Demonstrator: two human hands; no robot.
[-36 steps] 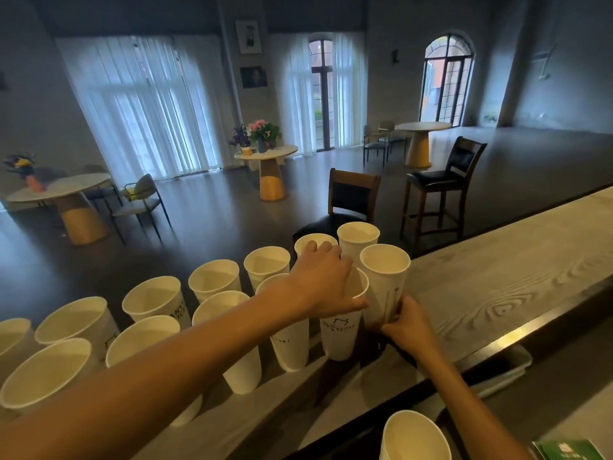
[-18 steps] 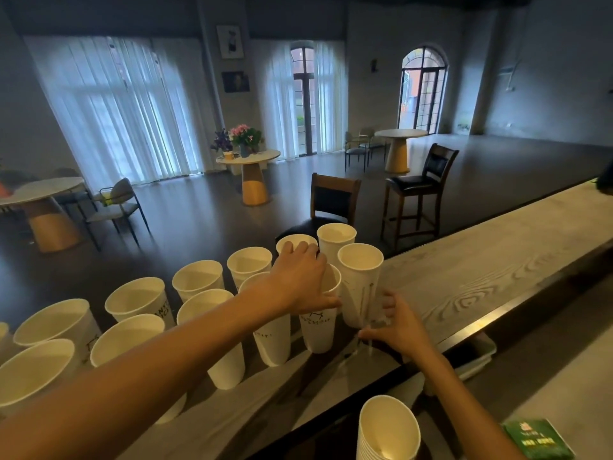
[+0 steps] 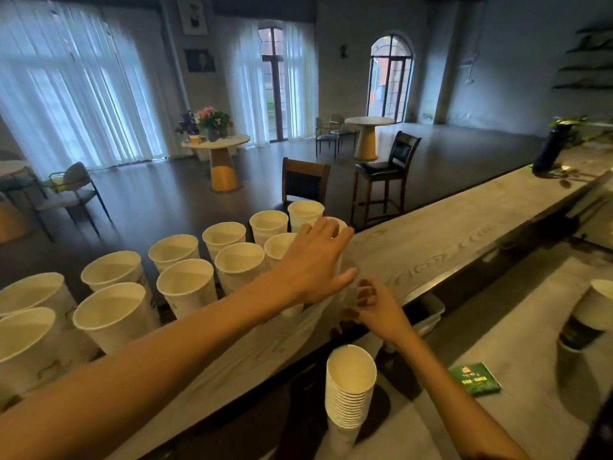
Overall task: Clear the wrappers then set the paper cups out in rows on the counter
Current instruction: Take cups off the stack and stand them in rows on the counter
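Note:
White paper cups stand in two rows on the wooden counter, a back row and a front row. My left hand stretches palm down over the right end of the front row, fingers spread across the rim of the last cup. Just in front of that cup, near the counter's edge, my right hand has loosely curled fingers and nothing in them. A nested stack of cups stands on the lower worktop below my right arm. No wrappers are visible.
A green packet lies on the lower worktop, and another cup stack stands at the right edge. A dark bottle sits at the counter's far end. Two bar chairs stand behind the counter.
My right hand has let go of the end cup's base and pulled back toward me. My left hand has slid right from the neighbouring cup to over the end cup.

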